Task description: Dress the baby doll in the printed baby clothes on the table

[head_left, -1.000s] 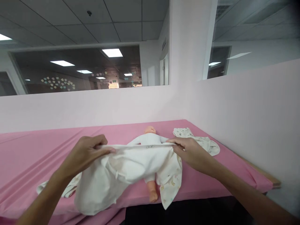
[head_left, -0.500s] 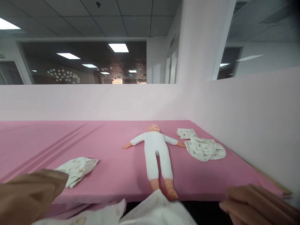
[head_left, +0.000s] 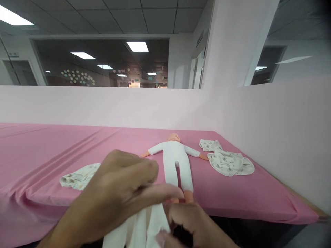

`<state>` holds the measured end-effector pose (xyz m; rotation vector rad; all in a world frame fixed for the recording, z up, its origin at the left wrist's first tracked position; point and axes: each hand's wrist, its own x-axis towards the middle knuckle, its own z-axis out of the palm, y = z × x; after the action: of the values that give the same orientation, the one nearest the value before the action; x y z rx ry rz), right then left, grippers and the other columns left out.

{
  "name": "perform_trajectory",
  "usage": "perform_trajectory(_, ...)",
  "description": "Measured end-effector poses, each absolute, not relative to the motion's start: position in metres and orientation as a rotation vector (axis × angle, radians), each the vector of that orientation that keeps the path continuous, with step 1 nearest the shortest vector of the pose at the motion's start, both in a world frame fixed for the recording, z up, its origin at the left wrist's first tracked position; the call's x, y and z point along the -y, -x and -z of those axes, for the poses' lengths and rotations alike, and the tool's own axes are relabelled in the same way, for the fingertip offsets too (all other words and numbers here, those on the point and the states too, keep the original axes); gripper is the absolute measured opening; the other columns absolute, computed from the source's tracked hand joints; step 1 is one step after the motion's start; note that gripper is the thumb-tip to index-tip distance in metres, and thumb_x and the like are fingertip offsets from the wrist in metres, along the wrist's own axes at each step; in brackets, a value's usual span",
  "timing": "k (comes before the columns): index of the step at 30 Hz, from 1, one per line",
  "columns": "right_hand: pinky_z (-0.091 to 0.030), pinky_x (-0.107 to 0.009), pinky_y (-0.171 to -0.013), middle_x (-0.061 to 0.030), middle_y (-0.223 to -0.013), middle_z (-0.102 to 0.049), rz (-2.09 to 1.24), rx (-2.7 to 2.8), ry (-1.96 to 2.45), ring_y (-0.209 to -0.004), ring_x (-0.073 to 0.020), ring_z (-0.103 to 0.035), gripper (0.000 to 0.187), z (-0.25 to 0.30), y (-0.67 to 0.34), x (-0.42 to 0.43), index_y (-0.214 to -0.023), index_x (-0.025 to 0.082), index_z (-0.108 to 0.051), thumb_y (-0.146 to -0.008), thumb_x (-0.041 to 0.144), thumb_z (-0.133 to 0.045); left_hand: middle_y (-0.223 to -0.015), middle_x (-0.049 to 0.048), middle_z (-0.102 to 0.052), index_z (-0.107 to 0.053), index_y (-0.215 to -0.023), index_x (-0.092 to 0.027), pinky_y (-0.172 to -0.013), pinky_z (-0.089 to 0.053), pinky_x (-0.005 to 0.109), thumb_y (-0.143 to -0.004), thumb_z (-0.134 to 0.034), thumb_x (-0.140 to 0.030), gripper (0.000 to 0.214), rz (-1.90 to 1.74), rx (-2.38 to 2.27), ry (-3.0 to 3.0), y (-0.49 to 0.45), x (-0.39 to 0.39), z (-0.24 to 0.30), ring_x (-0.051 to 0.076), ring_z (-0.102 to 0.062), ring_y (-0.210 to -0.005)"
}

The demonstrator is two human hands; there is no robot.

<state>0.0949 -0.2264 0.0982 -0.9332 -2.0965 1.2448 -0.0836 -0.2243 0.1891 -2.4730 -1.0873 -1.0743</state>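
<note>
my left hand (head_left: 121, 193): fingers (head_left: 165, 190) pinched shut on cloth (head_left: 139, 227) | my right hand (head_left: 191, 224): curled against it, grip I cannot tell | cloth hangs before desk (head_left: 232, 196) edge, near doll (head_left: 176, 160) feet | risk: thin pinch, cloth could slip down

I see a long counter (head_left: 51, 144) under a pink cover, creased along its left part and hanging over the near edge. A doll (head_left: 176, 159) in a white suit lies flat on its back near the middle, head toward the far wall and arms spread. Just beside its far arm sits a small folded printed cloth (head_left: 210, 145), touching a larger rumpled printed garment (head_left: 230, 163). Well apart, on my left, lies another folded printed piece (head_left: 77, 176).
</note>
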Motion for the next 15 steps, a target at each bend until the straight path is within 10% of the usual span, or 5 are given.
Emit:
perform_trajectory(9, -0.023, -0.024, -0.052, 0.0044, -0.065, -0.030, -1.227, 2.055, 1.122, -0.058, -0.0095, -0.026, 0.025, -0.110, -0.140, 0.189, -0.067, 0.020, -0.033, -0.088, 0.026, -0.043, -0.045, -0.0065, -0.035, -0.045, -0.050, -0.018, -0.039, -0.022, 0.017, -0.076, -0.066, -0.051, 0.047, 1.439, 1.380, 2.142, 0.137, 0.183, -0.211, 0.004, -0.031, -0.044)
perform_trajectory(15, -0.030, -0.026, -0.055, 0.0024, -0.069, -0.044, -0.722, 2.112, 1.273, -0.062, -0.0133, -0.039, 0.021, -0.109, -0.160, 0.175, -0.068, 0.021, -0.037, -0.088, 0.016, -0.033, -0.045, -0.0062, -0.035, -0.046, -0.050, -0.018, -0.040, -0.022, 0.016, -0.070, -0.069, -0.053, 0.046, 1.454, 1.531, 2.145, 0.160, 0.173, -0.205, 0.004, -0.030, -0.045)
